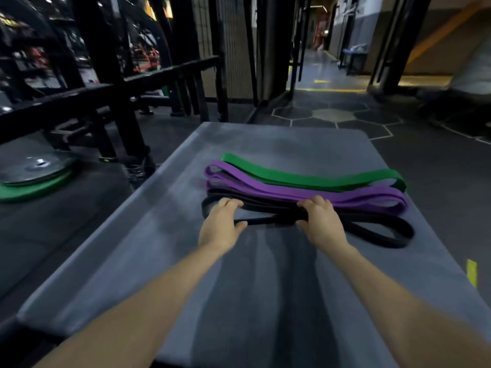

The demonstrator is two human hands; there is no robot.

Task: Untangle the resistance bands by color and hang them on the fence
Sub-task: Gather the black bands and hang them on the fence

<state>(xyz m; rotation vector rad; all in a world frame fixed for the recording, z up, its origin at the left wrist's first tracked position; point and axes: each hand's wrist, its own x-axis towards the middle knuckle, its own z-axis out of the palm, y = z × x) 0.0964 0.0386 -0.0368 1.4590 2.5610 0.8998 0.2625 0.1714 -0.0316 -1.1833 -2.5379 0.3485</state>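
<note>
- Gripping the black band (372, 236) with both hands: left hand (221, 224) curled over its left loop, right hand (322, 221) pinching the strands where they cross mid-length.
- Likely reason: the black one lies nearest the person, so it's the first to come off the pile, and holding the crossing keeps its twist in check.
- Purple bands (265, 185) lie side by side just behind the black, touching it. Green band (305, 177) is furthest back, along the purple.
- All lie lengthwise across the grey mat (159, 235), in colour order, not knotted as far as I can tell.
- Black loop's right end sits close to the mat's right edge and could slip off if dragged that way.
- Bare mat in front of the hands, so there's room to pull toward the person.
- Black fence rails (170, 73) stand left and behind, well apart from the bands. Nothing hung yet.
- Weight plates (34, 173) lie on the floor, left of the mat, so watch footing on the walk over.
</note>
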